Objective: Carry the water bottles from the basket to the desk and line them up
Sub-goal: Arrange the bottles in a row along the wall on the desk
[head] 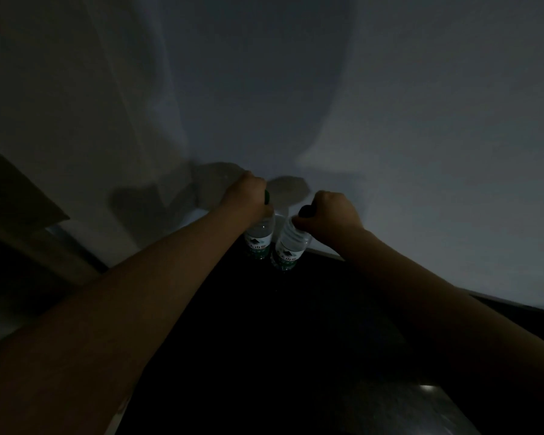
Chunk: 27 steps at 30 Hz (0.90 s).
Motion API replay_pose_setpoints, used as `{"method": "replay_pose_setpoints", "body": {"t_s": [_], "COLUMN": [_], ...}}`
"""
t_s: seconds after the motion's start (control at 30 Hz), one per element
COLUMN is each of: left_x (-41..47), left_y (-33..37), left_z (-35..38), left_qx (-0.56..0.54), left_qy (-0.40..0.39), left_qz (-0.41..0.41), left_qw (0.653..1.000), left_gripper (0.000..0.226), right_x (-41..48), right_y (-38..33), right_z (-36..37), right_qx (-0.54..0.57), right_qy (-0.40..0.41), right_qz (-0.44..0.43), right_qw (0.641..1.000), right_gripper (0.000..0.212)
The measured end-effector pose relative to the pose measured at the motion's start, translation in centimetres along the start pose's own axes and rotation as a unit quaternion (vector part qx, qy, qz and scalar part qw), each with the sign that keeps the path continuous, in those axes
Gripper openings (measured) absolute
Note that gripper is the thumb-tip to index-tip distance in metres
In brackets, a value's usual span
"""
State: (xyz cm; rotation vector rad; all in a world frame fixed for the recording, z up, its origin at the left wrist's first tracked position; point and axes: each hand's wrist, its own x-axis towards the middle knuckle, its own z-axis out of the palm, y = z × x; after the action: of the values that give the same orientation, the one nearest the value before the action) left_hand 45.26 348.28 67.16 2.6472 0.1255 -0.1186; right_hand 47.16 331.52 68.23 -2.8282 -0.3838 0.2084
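Both forearms fill the near view, my left forearm (132,296) and my right forearm (446,296) reaching out over the dark desk (296,334) toward its far edge. At that far edge my left hand (248,191) is curled into a fist over the top of the left water bottle (259,238). The fingers are wrapped tight round its neck, so that only the green cap (267,197) peeks out at the side of the fist nearest my other hand. This bottle hangs roughly upright above the desk's back edge. My right hand (330,215) is closed just as firmly on the right water bottle (288,248), with the thumb (300,221) laid across the ribbed shoulder and the dark cap (305,211) sticking out of the fist. This bottle is tilted, its top leaning toward my right hand and its base swung toward the other bottle. The two bottles are just beside each other over the desk's far edge. It is too dark to tell whether they touch, or whether either base rests on the desk. Behind the desk rises a pale wall (405,120), and my fists throw grey shadows (214,183) on it just above the desk's far edge.
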Motion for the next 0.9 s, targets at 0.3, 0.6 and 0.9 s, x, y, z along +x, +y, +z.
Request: {"method": "replay_pose_setpoints", "body": {"t_s": [0.3,0.6,0.9], "left_x": [-0.5,-0.2,0.0], "left_y": [0.0,0.3,0.1], "left_z": [0.0,0.1,0.3], "left_qx": [0.005,0.013,-0.004], "left_qy": [0.005,-0.001,0.003], "left_qz": [0.003,-0.007,0.006], "left_qw": [1.0,1.0,1.0], "left_gripper": [0.039,0.037,0.037], "right_x": [-3.0,-1.0,-0.5], "right_y": [1.5,-0.6,-0.5], "right_z": [-1.1,-1.1,-0.9], "right_qx": [-0.014,0.031,0.004], "right_qy": [-0.011,-0.036,-0.019], "right_qz": [-0.031,-0.039,-0.085], "right_qw": [0.999,0.998,0.996], "right_gripper": [0.055,0.03,0.025]}}
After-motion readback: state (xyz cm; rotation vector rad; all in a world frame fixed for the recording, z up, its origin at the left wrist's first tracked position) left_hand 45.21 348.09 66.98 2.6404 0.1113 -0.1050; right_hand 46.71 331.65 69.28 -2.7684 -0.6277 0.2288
